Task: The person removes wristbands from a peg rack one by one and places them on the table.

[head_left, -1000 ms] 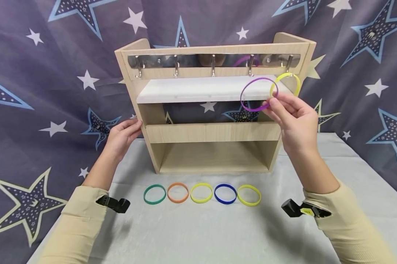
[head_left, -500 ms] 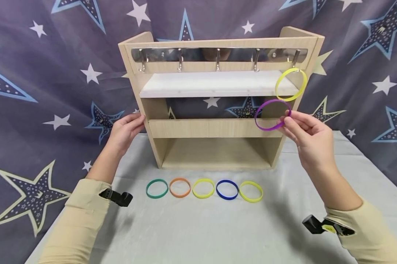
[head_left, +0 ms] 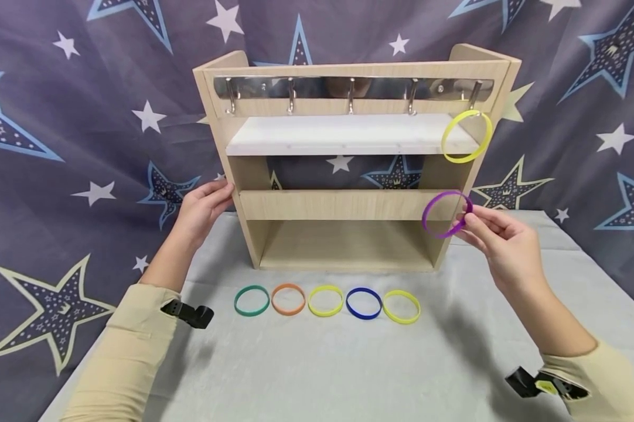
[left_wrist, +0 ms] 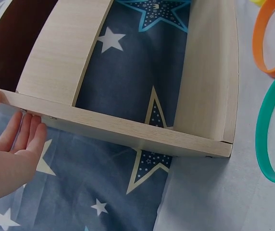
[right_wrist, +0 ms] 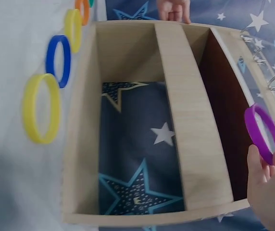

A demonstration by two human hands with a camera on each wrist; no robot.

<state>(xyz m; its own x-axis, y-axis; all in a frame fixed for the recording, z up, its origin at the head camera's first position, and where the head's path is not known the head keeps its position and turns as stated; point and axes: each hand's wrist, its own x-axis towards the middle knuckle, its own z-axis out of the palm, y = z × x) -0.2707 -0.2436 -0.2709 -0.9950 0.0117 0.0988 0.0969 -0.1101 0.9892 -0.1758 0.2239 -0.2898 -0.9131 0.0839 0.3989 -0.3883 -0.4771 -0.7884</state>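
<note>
My right hand pinches a purple silicone wristband between thumb and fingers, in front of the right side of a wooden shelf unit. In the right wrist view that purple wristband stands up from the fingertips. Above it, a yellow wristband hangs from the rightmost hook. My left hand touches the unit's left side panel. The left wrist view shows this hand's fingers against the panel's outer face and its thumb at the front edge.
On the grey tablecloth before the unit lies a row of wristbands: green, orange, yellow, blue and yellow. A metal hook rail spans the unit's top. A starred curtain hangs behind.
My right hand has moved down and to the right with the purple wristband, away from the hanging yellow one. The left hand has stayed at the side panel. The view has shifted slightly.
</note>
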